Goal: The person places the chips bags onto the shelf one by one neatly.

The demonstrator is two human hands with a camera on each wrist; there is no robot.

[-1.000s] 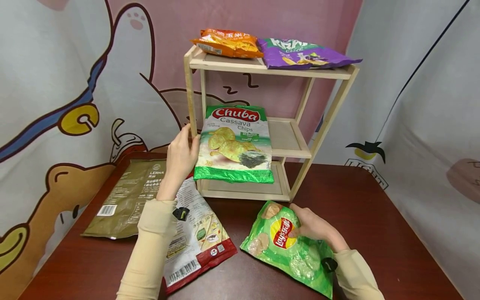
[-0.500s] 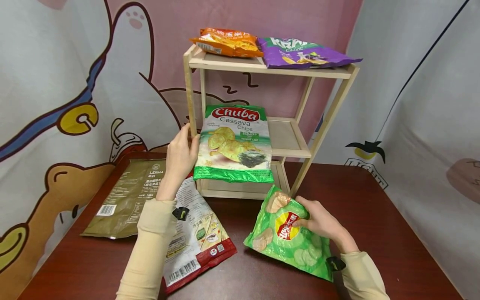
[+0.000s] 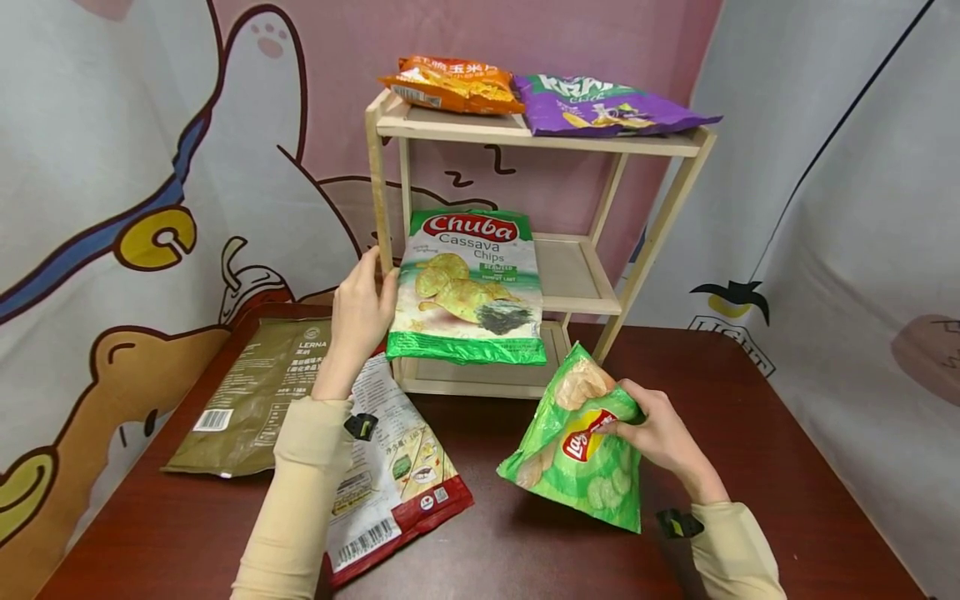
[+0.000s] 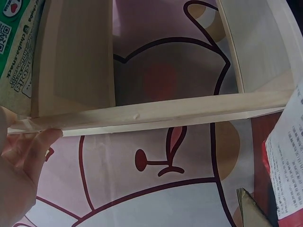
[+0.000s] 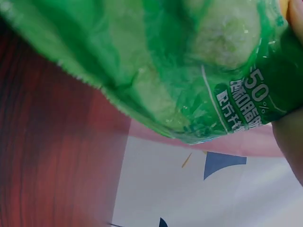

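My right hand [image 3: 660, 429] pinches a green Lay's chip bag [image 3: 585, 475] by its right side, thumb on the front. The bag hangs tilted over the table in front of the rack; in the right wrist view the green bag [image 5: 156, 90] fills the upper part. My left hand [image 3: 360, 312] grips the left post of the wooden rack [image 3: 378, 183], its thumb beside a Chuba cassava chip bag [image 3: 468, 283]. That bag leans forward on the middle shelf. In the left wrist view, the fingers of my left hand [image 4: 23, 165] curl round the post [image 4: 142, 112].
An orange snack bag [image 3: 453, 87] and a purple chip bag [image 3: 607, 108] lie on the top shelf. On the dark red table [image 3: 720, 400], left of the rack, lie an olive pouch [image 3: 255, 400] and a white-and-red bag [image 3: 397, 475], partly behind my left arm. Printed cloth hangs behind.
My right hand has lifted the Lay's bag off the table and carried it up, slightly to the right, tilting it more upright. My left hand and the cassava chip bag have stayed put.
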